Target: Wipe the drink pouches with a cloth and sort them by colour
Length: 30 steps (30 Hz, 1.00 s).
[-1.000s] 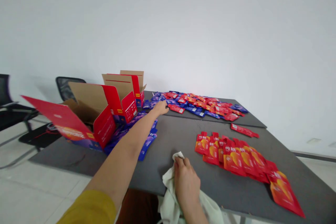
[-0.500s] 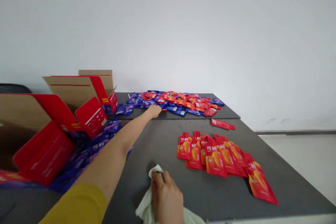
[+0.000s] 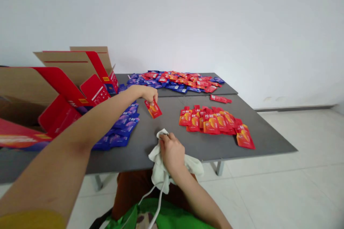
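My left hand (image 3: 150, 94) is out over the table, its fingers pinching the top of a red pouch (image 3: 153, 109) with a yellow fruit picture. The pouch hangs tilted, its lower end close to the tabletop. Near the table's front edge, my right hand (image 3: 172, 152) grips a white cloth (image 3: 158, 154), which drapes over the edge. To the right lies an overlapping row of red pouches (image 3: 212, 123). Blue pouches (image 3: 122, 128) lie in rows to the left, partly hidden by my left forearm.
A mixed heap of red and blue pouches (image 3: 182, 81) covers the far part of the dark table (image 3: 166, 107). One red pouch (image 3: 220, 99) lies apart at the right. Open red cardboard boxes (image 3: 63, 86) stand at the left. White cords (image 3: 158, 207) hang below the cloth.
My left hand has come back from the heap with a red pouch in its fingers. My right hand stays on the cloth. The view has tilted down, showing my lap and the floor.
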Motion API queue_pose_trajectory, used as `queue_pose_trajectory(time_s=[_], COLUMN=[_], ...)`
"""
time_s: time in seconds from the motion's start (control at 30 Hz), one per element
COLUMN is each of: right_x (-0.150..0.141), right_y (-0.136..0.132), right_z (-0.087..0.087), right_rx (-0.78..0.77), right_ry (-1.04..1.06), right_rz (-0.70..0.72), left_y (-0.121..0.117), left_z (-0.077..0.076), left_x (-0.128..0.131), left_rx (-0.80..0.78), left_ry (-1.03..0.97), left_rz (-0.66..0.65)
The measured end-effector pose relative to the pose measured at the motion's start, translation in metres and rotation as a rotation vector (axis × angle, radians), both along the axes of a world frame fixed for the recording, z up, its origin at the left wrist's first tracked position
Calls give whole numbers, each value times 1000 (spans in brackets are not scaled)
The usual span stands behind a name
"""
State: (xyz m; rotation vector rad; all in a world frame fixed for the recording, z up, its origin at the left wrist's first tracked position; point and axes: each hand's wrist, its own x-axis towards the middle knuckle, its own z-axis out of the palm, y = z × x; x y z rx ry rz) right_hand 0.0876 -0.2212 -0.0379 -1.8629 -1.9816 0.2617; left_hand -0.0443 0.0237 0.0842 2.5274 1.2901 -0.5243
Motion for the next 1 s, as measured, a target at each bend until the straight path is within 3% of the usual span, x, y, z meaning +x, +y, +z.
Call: queue_pose_trajectory(time_s=[0.1, 0.23, 0.4, 0.47, 0.53, 0.67, 0.8, 0.9, 1.0], right_x=[2, 9, 25, 31, 37, 42, 35, 24, 14], right_y=[-3, -17, -32, -31, -24, 1, 29, 40, 39], right_z=[1, 5, 15, 23, 32, 42, 34, 23, 13], right_rx=[32, 210, 301, 301, 294, 252, 188, 105, -26], right_ry=[98, 416, 512, 476, 446, 403, 343, 271, 116], right_rz=[7, 52, 64, 60, 37, -28, -15, 1, 28], left_y=[-46, -101, -115, -116, -125, -169, -225, -251, -254], left_z=[-7, -24, -47, -51, -54, -63, -93, -122, -141], left_x=[13, 28, 21, 13, 5, -12, -8, 6, 13], left_rx=[-103, -47, 138, 268, 408, 634, 722, 708, 605], left_ry=[77, 96, -156, -196, -241, -364, -377, -309, -302], left_rz=[6, 18, -285, -323, -231, 223, 598, 632, 595])
